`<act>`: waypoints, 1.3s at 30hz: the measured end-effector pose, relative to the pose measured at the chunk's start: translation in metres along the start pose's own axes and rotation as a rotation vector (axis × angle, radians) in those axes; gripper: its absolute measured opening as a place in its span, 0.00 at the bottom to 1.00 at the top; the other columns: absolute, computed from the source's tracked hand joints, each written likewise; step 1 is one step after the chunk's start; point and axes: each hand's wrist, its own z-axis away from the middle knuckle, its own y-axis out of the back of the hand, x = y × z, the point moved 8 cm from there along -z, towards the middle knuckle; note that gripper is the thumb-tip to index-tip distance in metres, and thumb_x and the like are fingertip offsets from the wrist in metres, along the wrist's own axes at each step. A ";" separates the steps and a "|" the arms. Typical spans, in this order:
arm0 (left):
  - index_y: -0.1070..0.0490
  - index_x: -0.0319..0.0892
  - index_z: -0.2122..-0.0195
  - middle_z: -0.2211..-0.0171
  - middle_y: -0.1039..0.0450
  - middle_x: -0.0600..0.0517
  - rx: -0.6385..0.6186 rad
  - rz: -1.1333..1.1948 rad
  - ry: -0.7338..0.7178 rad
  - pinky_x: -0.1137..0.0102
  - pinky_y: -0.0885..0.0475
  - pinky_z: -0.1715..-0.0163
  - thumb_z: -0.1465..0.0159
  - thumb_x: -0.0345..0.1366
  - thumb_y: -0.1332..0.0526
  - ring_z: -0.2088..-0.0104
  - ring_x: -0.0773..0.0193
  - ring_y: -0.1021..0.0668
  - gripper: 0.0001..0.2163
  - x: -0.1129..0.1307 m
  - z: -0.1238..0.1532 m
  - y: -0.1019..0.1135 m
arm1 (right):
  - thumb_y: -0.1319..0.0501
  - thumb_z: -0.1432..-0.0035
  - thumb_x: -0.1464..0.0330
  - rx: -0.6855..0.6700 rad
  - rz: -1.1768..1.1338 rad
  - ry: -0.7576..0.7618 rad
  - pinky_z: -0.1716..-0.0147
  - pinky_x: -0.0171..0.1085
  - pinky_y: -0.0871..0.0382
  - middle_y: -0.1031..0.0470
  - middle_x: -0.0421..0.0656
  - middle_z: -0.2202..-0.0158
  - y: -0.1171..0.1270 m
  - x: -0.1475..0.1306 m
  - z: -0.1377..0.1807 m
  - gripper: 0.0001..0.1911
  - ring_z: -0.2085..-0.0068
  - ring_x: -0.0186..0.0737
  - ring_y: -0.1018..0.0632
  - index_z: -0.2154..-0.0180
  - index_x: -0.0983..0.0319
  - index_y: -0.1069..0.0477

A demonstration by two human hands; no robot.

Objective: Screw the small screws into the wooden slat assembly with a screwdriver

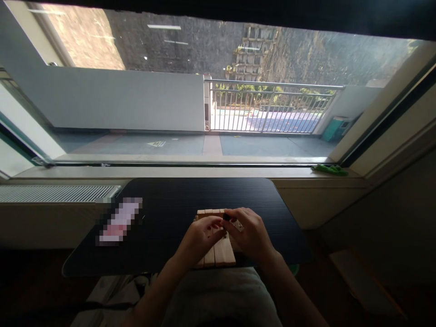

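Note:
On the dark table, near its front edge, lies a pale slatted wooden piece (223,252), its slats running away from me. My right hand (250,227) is closed in a pinch over its far right part, around a small black object (226,217) whose kind is too small to tell. Coming from the left, my left hand (202,231) reaches over the wood. Its thumb and fingers are drawn together beside the right fingertips; whatever they hold is hidden. Both hands cover much of the wood's middle.
The black table (163,200) stands against a window sill (204,171). A blurred pale and pink item (121,221) lies on its left side. A radiator (57,194) is at the far left, and a green cloth (329,170) rests on the sill at right.

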 end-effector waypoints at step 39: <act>0.22 0.42 0.63 0.66 0.19 0.49 -0.112 -0.063 -0.057 0.70 0.30 0.63 0.33 0.36 0.40 0.65 0.60 0.19 0.07 0.004 -0.006 -0.019 | 0.43 0.36 0.72 -0.085 -0.532 -0.268 0.54 0.43 0.25 0.18 0.45 0.53 -0.014 0.021 0.011 0.17 0.53 0.43 0.19 0.49 0.57 0.23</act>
